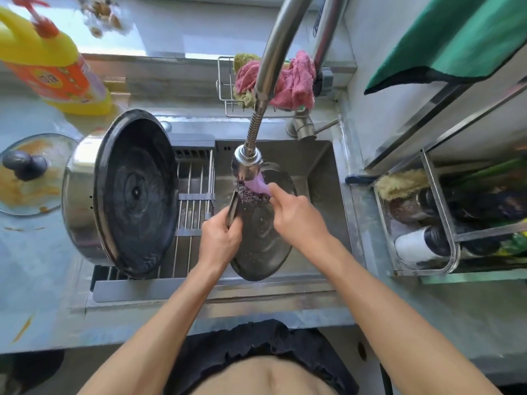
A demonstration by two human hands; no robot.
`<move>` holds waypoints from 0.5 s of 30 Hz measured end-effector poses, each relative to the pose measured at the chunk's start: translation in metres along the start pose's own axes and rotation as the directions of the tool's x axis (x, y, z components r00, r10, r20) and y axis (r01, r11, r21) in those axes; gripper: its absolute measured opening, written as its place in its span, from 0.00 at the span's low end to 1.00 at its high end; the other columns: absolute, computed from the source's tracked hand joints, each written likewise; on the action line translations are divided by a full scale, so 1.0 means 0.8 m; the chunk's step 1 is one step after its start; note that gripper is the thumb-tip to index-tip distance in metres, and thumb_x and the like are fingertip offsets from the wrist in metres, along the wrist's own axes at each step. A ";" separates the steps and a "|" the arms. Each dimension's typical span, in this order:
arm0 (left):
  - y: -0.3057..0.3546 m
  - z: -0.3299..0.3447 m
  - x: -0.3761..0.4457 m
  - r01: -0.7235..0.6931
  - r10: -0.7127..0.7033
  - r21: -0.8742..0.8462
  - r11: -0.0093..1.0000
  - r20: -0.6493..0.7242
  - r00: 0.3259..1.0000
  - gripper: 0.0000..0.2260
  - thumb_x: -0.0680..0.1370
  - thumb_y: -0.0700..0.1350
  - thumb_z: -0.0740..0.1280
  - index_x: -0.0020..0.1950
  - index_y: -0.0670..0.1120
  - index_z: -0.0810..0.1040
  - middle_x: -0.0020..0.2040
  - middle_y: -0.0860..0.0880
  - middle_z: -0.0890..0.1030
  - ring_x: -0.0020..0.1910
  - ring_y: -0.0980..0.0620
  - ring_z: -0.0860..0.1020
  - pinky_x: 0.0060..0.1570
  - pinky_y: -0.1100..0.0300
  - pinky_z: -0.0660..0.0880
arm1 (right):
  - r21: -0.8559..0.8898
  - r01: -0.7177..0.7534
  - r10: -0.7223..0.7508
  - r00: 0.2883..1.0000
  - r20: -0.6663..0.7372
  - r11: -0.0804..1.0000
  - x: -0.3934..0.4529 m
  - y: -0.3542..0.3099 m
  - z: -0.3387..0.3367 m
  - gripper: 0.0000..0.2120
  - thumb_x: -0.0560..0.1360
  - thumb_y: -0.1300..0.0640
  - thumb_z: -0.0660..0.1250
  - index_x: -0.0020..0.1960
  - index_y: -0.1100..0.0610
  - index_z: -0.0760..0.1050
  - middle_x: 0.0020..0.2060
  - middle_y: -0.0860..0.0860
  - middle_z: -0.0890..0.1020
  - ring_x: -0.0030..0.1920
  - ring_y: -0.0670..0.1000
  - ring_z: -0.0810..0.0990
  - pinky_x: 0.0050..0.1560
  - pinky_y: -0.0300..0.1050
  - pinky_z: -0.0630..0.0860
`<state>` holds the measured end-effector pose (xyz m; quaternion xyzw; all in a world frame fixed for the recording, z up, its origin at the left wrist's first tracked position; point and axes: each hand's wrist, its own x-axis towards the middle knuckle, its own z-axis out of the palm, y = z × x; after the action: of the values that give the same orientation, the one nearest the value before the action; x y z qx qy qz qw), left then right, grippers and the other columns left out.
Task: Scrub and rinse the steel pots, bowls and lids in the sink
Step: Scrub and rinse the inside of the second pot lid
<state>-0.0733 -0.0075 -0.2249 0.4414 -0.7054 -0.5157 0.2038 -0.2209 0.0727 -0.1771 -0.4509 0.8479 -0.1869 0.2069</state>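
Note:
A round steel lid [261, 246] stands tilted in the sink [319, 172], right under the faucet head [247, 163]. My left hand [219, 238] grips its left rim. My right hand [296, 215] presses a pink-handled scrubber [256, 189] with a dark wire pad against the lid's upper part, where water splashes. A large steel pot [85, 201] lies on its side on the drying rack [194, 212] to the left, its dark bottom facing the sink.
A dirty glass lid [28, 189] with a black knob lies on the left counter, behind it a yellow detergent bottle [51, 67]. A wire caddy [228, 89] with pink cloths hangs behind the faucet. A steel rack [427, 269] with jars stands at the right.

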 end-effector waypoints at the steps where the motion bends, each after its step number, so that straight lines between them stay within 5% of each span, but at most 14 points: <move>1: 0.001 0.000 -0.001 -0.022 0.022 0.013 1.000 0.011 1.000 0.21 0.82 0.39 0.65 0.31 0.53 0.67 0.22 0.59 0.67 0.23 0.57 0.64 0.25 0.65 0.58 | -0.008 -0.052 0.052 0.998 -0.037 0.999 0.008 0.008 -0.006 0.09 0.82 0.56 0.55 0.60 0.50 0.69 0.36 0.57 0.77 0.39 0.65 0.78 0.35 0.50 0.68; 7: -0.012 -0.012 0.002 -0.087 0.087 0.005 0.996 0.022 0.996 0.22 0.81 0.39 0.66 0.30 0.54 0.67 0.23 0.56 0.64 0.24 0.57 0.61 0.25 0.61 0.58 | -0.059 -0.032 0.034 0.998 0.049 0.998 0.018 0.004 -0.020 0.05 0.80 0.58 0.56 0.54 0.53 0.69 0.40 0.59 0.79 0.40 0.64 0.77 0.38 0.54 0.74; 10: -0.007 -0.023 0.000 -0.129 0.129 -0.010 0.992 0.019 0.991 0.25 0.81 0.37 0.67 0.29 0.55 0.63 0.23 0.57 0.63 0.23 0.58 0.60 0.25 0.64 0.55 | 0.026 -0.262 0.259 0.962 0.083 0.965 0.053 0.053 -0.031 0.10 0.82 0.57 0.55 0.55 0.53 0.75 0.47 0.58 0.81 0.47 0.61 0.78 0.45 0.51 0.74; 15: 0.000 -0.038 0.007 -0.042 0.036 -0.096 0.995 -0.066 0.997 0.20 0.81 0.40 0.67 0.32 0.37 0.66 0.26 0.54 0.64 0.27 0.57 0.61 0.28 0.61 0.58 | 0.190 -0.371 0.355 0.928 0.116 0.909 0.056 0.096 -0.005 0.13 0.82 0.56 0.54 0.56 0.49 0.77 0.41 0.51 0.79 0.40 0.54 0.76 0.35 0.42 0.68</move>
<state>-0.0534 -0.0286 -0.2144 0.4335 -0.6811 -0.5308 0.2577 -0.2985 0.0758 -0.2206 -0.2682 0.8837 -0.2153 0.3174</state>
